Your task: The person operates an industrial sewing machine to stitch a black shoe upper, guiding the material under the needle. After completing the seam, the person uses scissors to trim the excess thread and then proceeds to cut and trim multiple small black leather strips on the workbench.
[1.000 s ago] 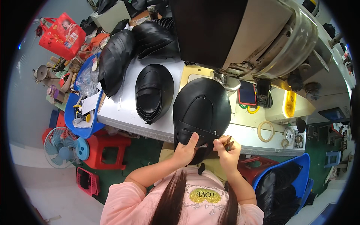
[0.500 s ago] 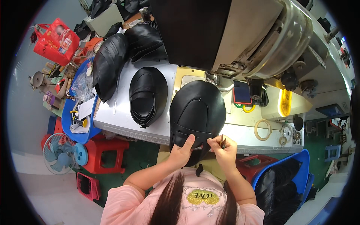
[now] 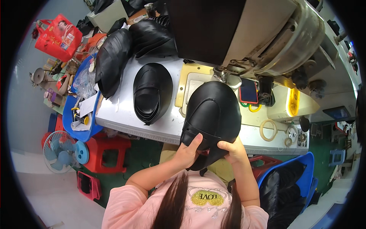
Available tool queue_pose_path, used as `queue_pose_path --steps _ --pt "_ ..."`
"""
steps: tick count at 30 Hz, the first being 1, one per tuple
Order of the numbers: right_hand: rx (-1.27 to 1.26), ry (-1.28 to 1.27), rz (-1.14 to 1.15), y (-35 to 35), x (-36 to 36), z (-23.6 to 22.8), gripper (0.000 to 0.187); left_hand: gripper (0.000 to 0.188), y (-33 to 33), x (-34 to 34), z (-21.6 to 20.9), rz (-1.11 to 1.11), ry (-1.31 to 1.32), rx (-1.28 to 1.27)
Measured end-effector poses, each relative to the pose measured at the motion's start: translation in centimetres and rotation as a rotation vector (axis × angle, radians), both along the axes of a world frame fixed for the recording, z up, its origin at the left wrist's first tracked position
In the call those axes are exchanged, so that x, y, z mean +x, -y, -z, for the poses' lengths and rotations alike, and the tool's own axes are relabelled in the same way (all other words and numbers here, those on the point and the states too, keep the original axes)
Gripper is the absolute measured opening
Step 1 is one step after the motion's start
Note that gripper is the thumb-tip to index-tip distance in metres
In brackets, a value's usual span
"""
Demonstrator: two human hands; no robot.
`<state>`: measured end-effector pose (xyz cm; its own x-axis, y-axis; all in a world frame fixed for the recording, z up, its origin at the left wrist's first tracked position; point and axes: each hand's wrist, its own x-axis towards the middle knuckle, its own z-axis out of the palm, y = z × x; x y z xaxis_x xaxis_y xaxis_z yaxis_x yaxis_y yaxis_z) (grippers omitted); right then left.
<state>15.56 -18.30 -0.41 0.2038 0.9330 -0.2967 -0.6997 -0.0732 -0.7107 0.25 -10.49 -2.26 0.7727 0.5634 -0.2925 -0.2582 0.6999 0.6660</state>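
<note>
A black leather shoe upper (image 3: 213,108), rounded at its far end with a strap across it, is held in front of me at the table's edge. My left hand (image 3: 189,152) grips its near left part, thumb on top by the strap, other fingers underneath. Closed on the near right edge, my right hand (image 3: 233,150) has its thumb on the leather and its fingers mostly hidden behind. Whether anything else is in that hand, I cannot see. A nested stack of similar black uppers (image 3: 153,93) sits on the table to the left.
Beyond the upper stands a sewing machine (image 3: 263,42). A phone (image 3: 248,91) and a yellow ring-shaped roll (image 3: 268,130) lie to the right on the table (image 3: 152,133). Black leather pieces (image 3: 112,63) are piled at left. Blue bins (image 3: 309,168) and a red stool (image 3: 108,154) flank me.
The upper has shifted right and tilted. My right hand, which pinched its edge with a small dark pointed tool showing, now grips its right side; the tool is out of sight.
</note>
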Motion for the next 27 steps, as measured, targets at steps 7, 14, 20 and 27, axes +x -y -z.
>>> queue_pose_path --steps 7,14,20,27 --pt "0.002 0.081 0.048 0.5 2.0 1.3 0.069 0.035 -3.9 -3.6 -1.2 0.714 0.061 0.396" --pt "0.082 -0.044 -0.042 1.5 2.6 1.4 0.071 0.046 -8.0 -3.3 2.2 0.037 0.007 0.325" --pt "0.15 -0.005 0.008 2.5 2.4 1.8 0.068 0.05 -7.0 -2.1 1.7 0.366 0.283 -0.113" --pt "0.176 -0.038 0.042 2.9 2.4 2.0 0.065 0.044 -7.0 -2.1 1.7 0.396 0.301 -0.157"
